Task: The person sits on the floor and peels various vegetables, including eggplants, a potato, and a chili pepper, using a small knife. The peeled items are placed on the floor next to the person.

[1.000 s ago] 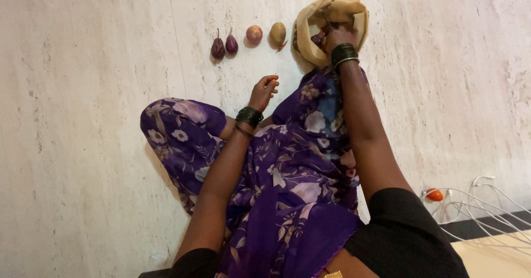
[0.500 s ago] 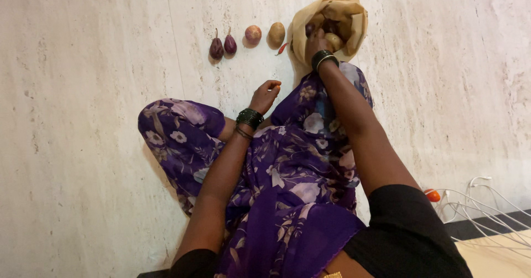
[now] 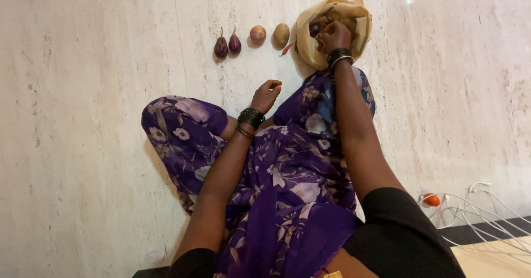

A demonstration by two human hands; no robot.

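Note:
My right hand (image 3: 333, 35) is curled into a fist at the mouth of a beige cloth bag (image 3: 354, 21) on the floor. Whatever its fingers may enclose is hidden. A dark purple vegetable (image 3: 315, 29) shows inside the bag just left of the fist. My left hand (image 3: 266, 93) hovers over the floor near my knee, fingers loosely curled and holding nothing. In a row left of the bag lie a potato (image 3: 281, 33), an onion (image 3: 257, 33) and two small purple eggplants (image 3: 228, 45). A red chili (image 3: 286, 50) lies by the bag.
I sit cross-legged on a pale stone floor (image 3: 83, 117) in a purple floral garment (image 3: 287, 167). White cables (image 3: 481, 206) and a small orange object (image 3: 432, 199) lie at the lower right, beside a dark strip and a tan surface.
My right hand went from the bag's rim down into the bag, then rose again as a closed fist. My left hand has barely moved.

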